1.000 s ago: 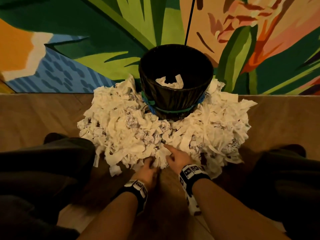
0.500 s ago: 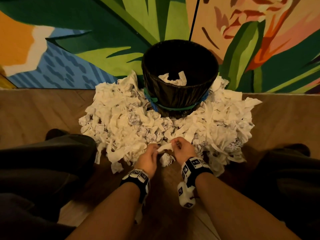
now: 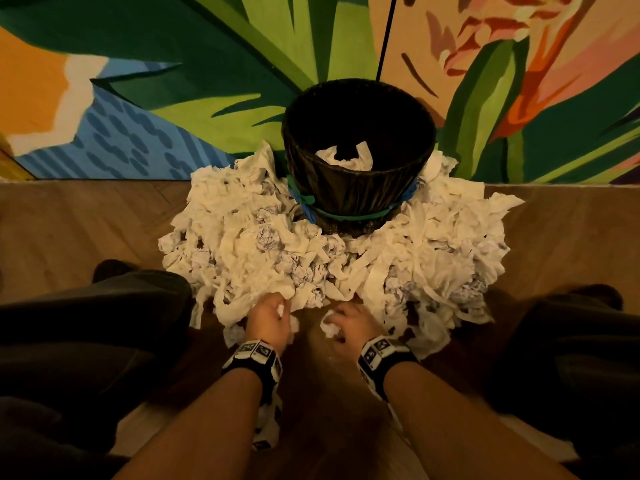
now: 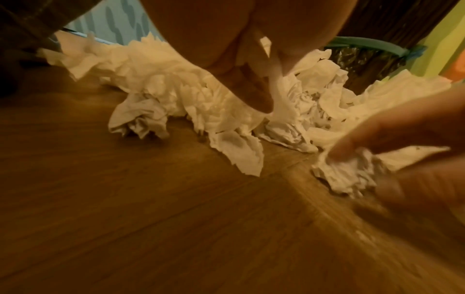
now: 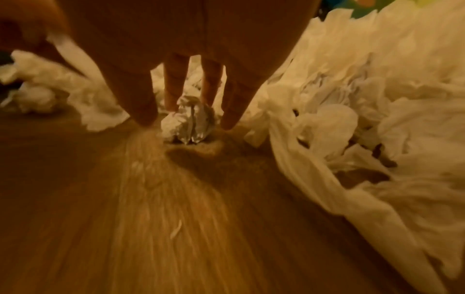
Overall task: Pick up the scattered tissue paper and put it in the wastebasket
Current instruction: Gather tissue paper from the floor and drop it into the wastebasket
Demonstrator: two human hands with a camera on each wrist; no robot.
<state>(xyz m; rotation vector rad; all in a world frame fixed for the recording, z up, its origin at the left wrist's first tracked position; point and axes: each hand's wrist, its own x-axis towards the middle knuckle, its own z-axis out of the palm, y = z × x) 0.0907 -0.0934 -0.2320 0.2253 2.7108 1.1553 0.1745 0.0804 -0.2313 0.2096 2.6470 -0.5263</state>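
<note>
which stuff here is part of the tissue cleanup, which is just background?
Job:
- tissue pile
- wastebasket
- tissue wad under right hand
- tissue scrap in left hand

Background:
- painted wall
- wood floor
- person's knees

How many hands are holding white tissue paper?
2. The left hand pinches a white tissue strip at the pile's edge; the right hand grips a crumpled wad on the wooden floor.

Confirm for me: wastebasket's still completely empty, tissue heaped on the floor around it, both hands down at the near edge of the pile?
Not empty: the head view shows a piece of tissue already inside the wastebasket. The rest holds: the pile surrounds it on the floor, with the left hand and right hand at its near edge.
</note>
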